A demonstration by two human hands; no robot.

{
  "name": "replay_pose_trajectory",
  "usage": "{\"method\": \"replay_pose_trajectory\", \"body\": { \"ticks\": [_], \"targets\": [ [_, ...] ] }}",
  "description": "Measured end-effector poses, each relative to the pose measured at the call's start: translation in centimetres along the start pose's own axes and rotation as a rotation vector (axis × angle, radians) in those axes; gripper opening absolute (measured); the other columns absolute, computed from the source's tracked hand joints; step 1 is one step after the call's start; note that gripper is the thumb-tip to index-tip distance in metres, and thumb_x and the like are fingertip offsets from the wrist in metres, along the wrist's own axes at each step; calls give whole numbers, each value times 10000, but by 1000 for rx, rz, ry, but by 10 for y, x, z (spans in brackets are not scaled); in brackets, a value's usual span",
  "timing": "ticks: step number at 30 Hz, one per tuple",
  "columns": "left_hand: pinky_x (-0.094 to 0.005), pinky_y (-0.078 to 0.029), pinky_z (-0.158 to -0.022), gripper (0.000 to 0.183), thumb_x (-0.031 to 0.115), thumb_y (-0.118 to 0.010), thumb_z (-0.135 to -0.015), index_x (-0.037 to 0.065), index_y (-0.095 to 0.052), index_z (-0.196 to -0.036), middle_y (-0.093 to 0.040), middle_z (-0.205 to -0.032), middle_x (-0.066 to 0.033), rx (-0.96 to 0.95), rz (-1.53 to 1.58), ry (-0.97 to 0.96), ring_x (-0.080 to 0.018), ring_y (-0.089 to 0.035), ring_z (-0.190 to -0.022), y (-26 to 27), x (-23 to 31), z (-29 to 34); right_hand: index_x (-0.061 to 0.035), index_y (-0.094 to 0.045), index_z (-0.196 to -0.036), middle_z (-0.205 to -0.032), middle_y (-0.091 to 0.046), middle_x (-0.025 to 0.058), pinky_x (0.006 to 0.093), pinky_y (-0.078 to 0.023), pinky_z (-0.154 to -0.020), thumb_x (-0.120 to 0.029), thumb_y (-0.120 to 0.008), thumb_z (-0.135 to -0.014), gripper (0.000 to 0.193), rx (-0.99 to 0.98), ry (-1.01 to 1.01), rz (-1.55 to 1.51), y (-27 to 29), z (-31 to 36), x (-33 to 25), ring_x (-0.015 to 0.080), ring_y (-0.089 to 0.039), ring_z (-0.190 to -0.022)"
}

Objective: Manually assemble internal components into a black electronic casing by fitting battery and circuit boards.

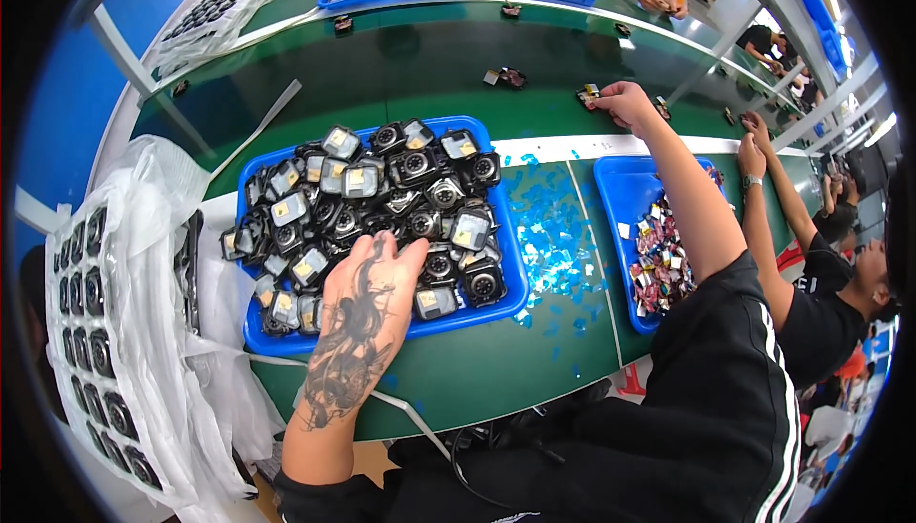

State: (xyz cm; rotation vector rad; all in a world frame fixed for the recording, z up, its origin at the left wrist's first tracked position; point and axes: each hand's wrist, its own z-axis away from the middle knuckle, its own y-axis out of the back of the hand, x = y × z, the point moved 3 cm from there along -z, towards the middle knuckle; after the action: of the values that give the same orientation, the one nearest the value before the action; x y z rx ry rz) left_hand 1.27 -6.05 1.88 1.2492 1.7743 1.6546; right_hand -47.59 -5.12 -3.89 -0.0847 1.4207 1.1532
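My left hand (367,289) reaches over a blue tray (517,284) heaped with black watch cases (415,165), several with clear, pale-patched faces. Its fingers curl down around a watch case in the pile; their tips are hidden. Stretched out to the far right, my right hand (627,106) hovers low over the green belt. Its thumb and fingertips pinch the edge of a small electronic part (588,95), dark with a yellow-white piece. Beneath my right forearm stands a second blue tray (611,200) filled with small reddish and white parts (660,261).
Blue film scraps (553,256) litter the table between the trays. Plastic-wrapped racks of watch cases (91,284) stand at the left. More small parts (506,76) lie along the green belt (401,65). Co-workers sit across and at the right, one arm (754,179) close to mine.
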Motion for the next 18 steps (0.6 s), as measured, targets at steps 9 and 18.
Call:
{"method": "replay_pose_trajectory", "body": {
  "ticks": [9, 18],
  "targets": [
    [-411, -478, -688, 251, -54, -710, -679, 31, -534, -836, -562, -858, -99, 97, 203, 50, -314, -565, -846, 17, 0, -7, -1, -662, -859, -674, -596, 19, 278, -452, -574, -179, -719, -842, 188, 183, 415, 581, 69, 86, -20, 105, -545, -617],
    [-215, -523, -590, 188, -12, -677, -875, -12, -625, -1056, -639, -877, -54, -4, 1249, 296, -81, -613, -719, -4, 15, -10, -9, -658, -846, -824, -670, 142, 383, -515, -722, -172, -761, -775, 206, 133, 381, 827, 79, 151, 31, 294, -658, -777]
  ]
}}
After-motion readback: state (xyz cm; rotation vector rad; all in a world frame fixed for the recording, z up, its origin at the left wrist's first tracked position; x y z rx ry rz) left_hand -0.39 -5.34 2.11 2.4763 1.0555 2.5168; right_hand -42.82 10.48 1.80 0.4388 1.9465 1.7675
